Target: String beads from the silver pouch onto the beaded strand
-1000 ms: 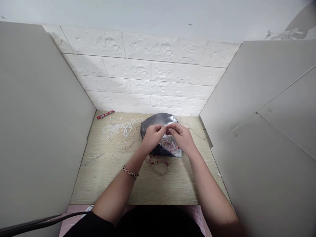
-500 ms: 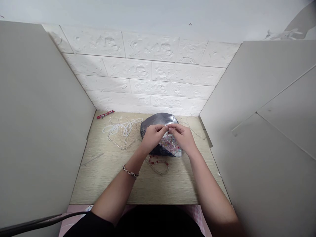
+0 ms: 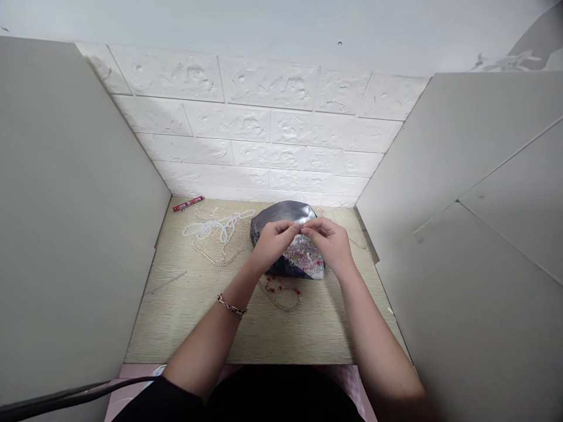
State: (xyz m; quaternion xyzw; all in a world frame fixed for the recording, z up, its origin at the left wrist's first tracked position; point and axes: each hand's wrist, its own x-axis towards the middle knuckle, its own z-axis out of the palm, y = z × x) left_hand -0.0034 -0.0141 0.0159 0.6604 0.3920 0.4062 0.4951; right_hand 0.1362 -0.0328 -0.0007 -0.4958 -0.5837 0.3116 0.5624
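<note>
Over a silvery, dark-sided bag (image 3: 284, 210) of small loose beads (image 3: 304, 253), my two hands meet fingertip to fingertip. My left hand (image 3: 275, 241) is closed in a pinch, and my right hand (image 3: 331, 241) pinches just beside it. Whatever lies between the fingertips is too small to make out. Pink, red and clear colours show among the beads in the bag. From under the bag's front edge a strand of pearly and red beads (image 3: 288, 306) loops out onto the wooden tabletop (image 3: 308, 343).
White bead strands (image 3: 224, 225) and a pearl strand (image 3: 211, 259) lie tangled left of the bag. A red strip-like object (image 3: 188, 204) sits at the back left corner. Grey panels (image 3: 475, 234) flank the table, with a white brick-pattern wall (image 3: 264, 123) behind.
My right hand has shifted slightly right, and its fingers have moved a little on the pinch. My left hand, the bag and the strands look the same.
</note>
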